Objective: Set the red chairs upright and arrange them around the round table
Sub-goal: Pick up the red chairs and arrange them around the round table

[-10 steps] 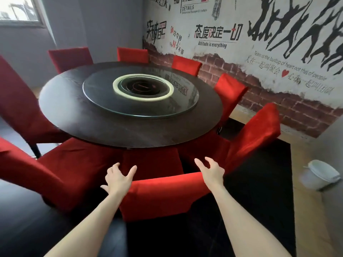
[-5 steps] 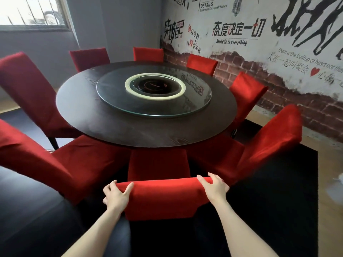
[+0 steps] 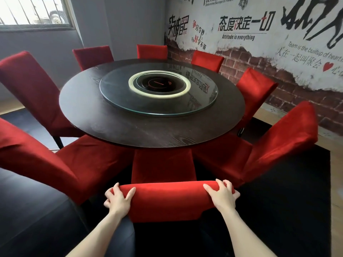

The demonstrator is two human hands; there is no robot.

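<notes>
I see my left hand [image 3: 117,200] and right hand [image 3: 221,194] both gripping the near chair [image 3: 167,197] backrest's 2 ends; its seat points straight ahead under the bench [image 3: 115,127].

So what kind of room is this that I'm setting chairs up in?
Most likely a private dining room in a restaurant. The large round table carries a glass turntable with a built-in hotpot burner at its centre, red chairs ring it, and the wall mural bears team-spirit slogans.
</notes>
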